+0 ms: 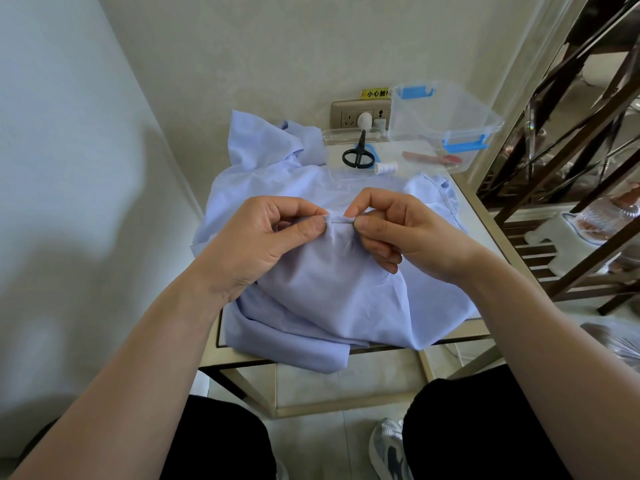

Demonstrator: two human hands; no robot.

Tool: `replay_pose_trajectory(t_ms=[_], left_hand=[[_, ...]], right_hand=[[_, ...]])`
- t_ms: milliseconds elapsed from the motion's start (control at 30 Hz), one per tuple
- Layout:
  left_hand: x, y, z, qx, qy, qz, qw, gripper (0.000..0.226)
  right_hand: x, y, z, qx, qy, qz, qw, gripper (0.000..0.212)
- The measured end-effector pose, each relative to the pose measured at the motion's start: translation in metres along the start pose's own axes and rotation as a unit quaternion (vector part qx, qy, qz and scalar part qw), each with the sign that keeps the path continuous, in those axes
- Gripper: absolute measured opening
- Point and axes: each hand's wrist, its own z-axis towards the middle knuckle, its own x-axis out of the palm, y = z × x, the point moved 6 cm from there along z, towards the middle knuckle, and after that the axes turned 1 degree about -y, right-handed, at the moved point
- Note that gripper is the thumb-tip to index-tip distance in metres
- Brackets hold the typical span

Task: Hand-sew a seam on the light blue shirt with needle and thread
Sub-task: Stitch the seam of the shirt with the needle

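The light blue shirt (325, 296) lies bunched on a small table (476, 209), with part of it hanging over the front edge. My left hand (263, 240) pinches a raised fold of the shirt between thumb and forefinger. My right hand (394, 230) pinches the thin needle (341, 220), which lies level between the two hands and runs into the fold. A faint thread (349, 249) loops over the cloth below the needle.
Black scissors (358, 154) lie on a clear lid (337, 168) at the back. A white thread spool (385, 167) lies beside it. A clear plastic box with blue clips (446, 123) stands back right. A wall socket (349, 114) is behind. A dark metal rack (571, 161) stands to the right.
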Motion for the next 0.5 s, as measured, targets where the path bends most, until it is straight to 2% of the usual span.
replay_pose_trajectory(t_ms=[300,500], left_hand=[[0.0003,-0.0025,0.0029,0.014,-0.01,-0.007,1.0,0.017],[0.0044,-0.0066,0.0021,0.036,0.001,0.042,0.998,0.015]], right_hand=[[-0.0028,0.0001,0.0051,-0.01,-0.035,0.007,0.999,0.006],[0.0023,0.0027,0.0037,-0.029,-0.017,-0.023,0.999,0.011]])
